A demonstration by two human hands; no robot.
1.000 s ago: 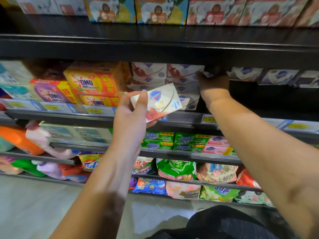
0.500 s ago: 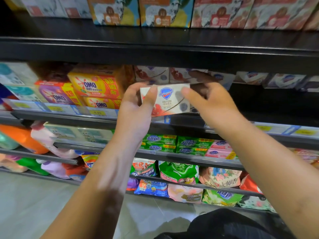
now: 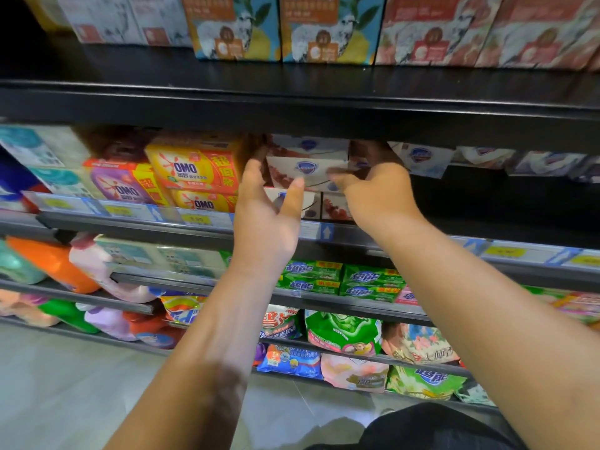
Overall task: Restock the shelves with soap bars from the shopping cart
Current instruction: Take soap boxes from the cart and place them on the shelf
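Nearest the camera, a person's left hand [image 3: 266, 222], its grip open with straight fingers at the left end of a white cardboard soap box [image 3: 305, 168], and right hand [image 3: 376, 196], too blurred at the box's right corner to judge its grip, seat the carton on a stack of soap boxes [image 3: 334, 206] on the shelf [image 3: 526, 251]. The slick, flat-sided carton could slide off or snag the black upper shelf [image 3: 324, 125]. Glossy OMO packs [image 3: 191, 177] crowd alongside.

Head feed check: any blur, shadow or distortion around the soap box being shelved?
Head view: motion blur smears the right hand where it meets the soap box; the left hand is sharper; the upper shelf throws deep shadow over that row, darkest to the right; the wide-angle lens bends the shelf edges.
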